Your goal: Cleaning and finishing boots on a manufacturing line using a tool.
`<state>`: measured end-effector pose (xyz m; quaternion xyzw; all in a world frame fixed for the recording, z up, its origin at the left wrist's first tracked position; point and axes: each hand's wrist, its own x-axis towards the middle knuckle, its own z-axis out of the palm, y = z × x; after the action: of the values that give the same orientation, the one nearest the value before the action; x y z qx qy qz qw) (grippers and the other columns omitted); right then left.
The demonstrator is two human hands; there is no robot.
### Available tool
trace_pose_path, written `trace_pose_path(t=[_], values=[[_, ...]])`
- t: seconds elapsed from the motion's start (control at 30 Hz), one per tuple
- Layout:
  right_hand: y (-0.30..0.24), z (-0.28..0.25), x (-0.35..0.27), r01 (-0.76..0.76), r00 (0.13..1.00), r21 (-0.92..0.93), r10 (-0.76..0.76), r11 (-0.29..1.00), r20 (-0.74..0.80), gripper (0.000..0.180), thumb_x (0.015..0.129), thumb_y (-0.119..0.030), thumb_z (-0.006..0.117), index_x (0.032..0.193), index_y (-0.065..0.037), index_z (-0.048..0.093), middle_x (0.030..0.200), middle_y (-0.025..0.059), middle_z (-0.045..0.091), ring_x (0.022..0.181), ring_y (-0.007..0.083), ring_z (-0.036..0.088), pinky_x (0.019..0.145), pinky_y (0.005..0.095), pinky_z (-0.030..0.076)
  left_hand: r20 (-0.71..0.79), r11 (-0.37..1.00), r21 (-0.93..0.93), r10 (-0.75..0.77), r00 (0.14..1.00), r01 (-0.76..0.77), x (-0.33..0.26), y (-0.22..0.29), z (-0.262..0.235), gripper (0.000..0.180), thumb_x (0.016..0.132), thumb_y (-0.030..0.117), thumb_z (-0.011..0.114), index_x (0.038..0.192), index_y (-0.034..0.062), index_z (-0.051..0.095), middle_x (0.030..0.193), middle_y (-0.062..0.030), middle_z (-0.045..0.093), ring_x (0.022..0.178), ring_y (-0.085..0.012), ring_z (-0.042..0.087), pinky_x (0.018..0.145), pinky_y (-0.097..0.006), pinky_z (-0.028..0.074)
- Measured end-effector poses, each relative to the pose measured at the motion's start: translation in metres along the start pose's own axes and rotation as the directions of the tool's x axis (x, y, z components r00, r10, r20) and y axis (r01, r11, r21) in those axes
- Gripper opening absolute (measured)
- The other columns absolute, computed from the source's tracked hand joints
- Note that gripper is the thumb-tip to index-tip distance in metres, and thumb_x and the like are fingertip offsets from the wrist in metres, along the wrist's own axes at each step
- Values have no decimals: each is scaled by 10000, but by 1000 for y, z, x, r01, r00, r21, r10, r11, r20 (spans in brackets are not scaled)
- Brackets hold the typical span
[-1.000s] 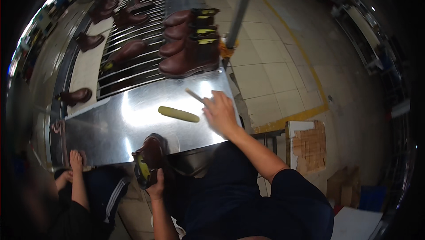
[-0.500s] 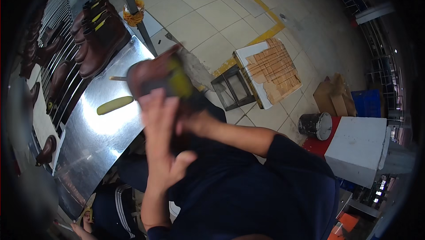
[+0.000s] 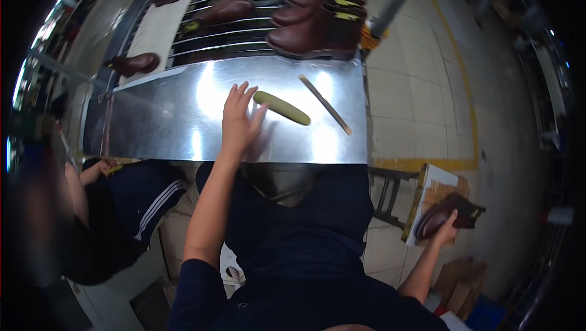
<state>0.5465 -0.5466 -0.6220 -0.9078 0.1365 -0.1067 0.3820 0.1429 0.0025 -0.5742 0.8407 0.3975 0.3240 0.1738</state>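
My left hand (image 3: 240,117) is above the metal tabletop with its fingers spread, holding nothing. Its fingertips are close to one end of an olive-green bar with rounded ends (image 3: 282,108); whether they touch it I cannot tell. A thin stick with pale ends (image 3: 325,104) lies to the right of the bar. Out at the right, my right hand (image 3: 447,228) grips a dark brown ankle boot (image 3: 434,216) with a yellow-marked shaft. The boot is at a low stand topped with torn cardboard (image 3: 448,183); contact between them is unclear.
Several brown boots (image 3: 308,35) stand in a row at the far edge of the metal table (image 3: 152,117). Behind it, a slatted rack (image 3: 247,10) carries more boots. A metal post (image 3: 397,1) rises at the far right corner. Another person (image 3: 131,200) sits at the left.
My view has turned. My hands have come apart: the left has let go of the boot and reached over the table, while the right has carried the boot over to the cardboard-topped stand.
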Motion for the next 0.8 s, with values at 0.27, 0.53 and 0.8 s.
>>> trace_pose_path(t=[0.27,0.53,0.8], values=[[80,-15,-32,-68,993,-157,82,985,86,863,978,-477,683,1570,44,332,1595,271,384,1422,374,462,1171,436,385,-83,940,263,-203,976,218,-5,-108,-4,551,971,395,664,1399,56,589,1544,-240,477,1472,-468,366,1221,-603,239],[-165,66,-210,738,487,286,-776,611,401,576,999,-124,637,1516,20,426,1602,218,403,1490,352,378,1234,441,256,-86,876,390,-272,958,284,1,-99,-24,545,983,402,642,1402,60,576,1561,-216,458,1489,-431,351,1235,-594,215],[-370,205,-358,684,-302,719,-946,-127,120,371,945,-54,686,1309,3,644,1465,209,570,1347,376,560,1134,433,429,-201,750,440,-454,868,494,3,-109,-9,679,1055,570,426,1569,126,453,1687,-177,290,1577,-422,170,1237,-670,85]])
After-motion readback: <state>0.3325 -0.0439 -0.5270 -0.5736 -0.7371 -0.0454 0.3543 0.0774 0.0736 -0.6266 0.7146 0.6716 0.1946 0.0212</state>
